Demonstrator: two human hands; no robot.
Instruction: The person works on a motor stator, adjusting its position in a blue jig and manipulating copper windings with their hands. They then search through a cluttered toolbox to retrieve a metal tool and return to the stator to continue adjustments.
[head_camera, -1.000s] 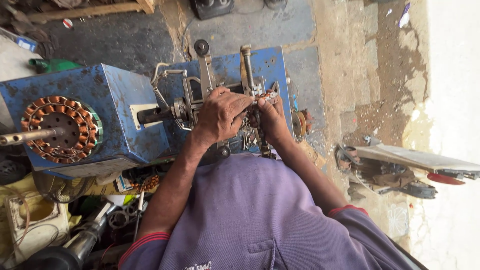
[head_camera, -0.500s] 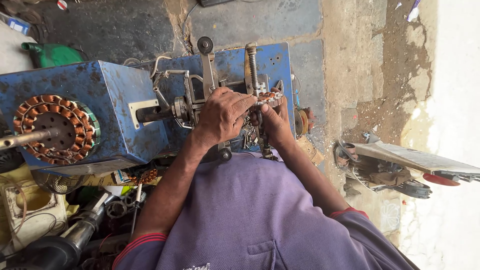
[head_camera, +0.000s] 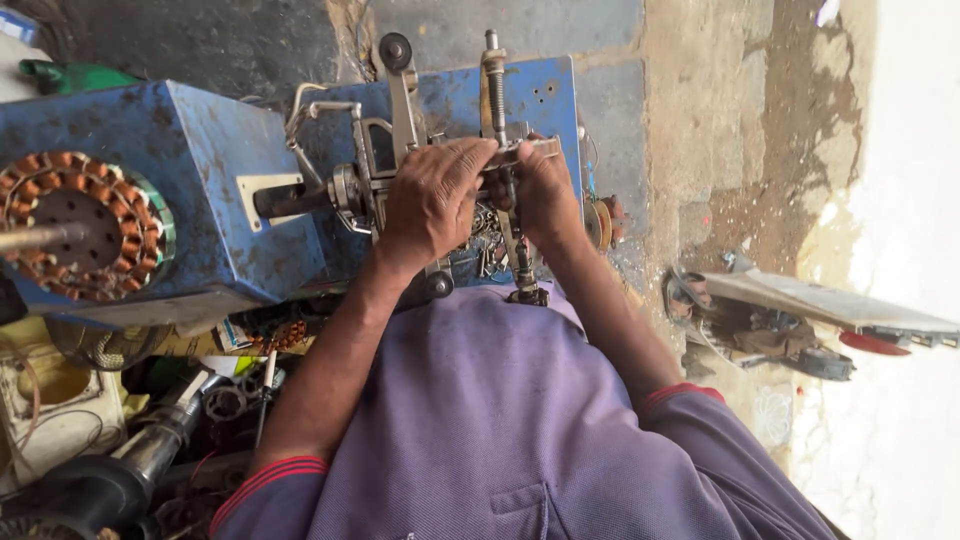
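Head view: the left hand (head_camera: 432, 205) is curling over the metal winding mechanism (head_camera: 400, 160) on the blue machine (head_camera: 190, 190), fingers closed around its frame, while the right hand (head_camera: 545, 195) is pinching a small metal bar (head_camera: 530, 150) just beside the upright threaded rod (head_camera: 495, 90) (what sits under the palms is hidden). That assembly is sitting mid-frame against the blue housing; it looks rigid, heavy and sharp-edged, best gripped by its solid frame, not its thin levers. A copper-wound stator (head_camera: 80, 225) is resting at the far left.
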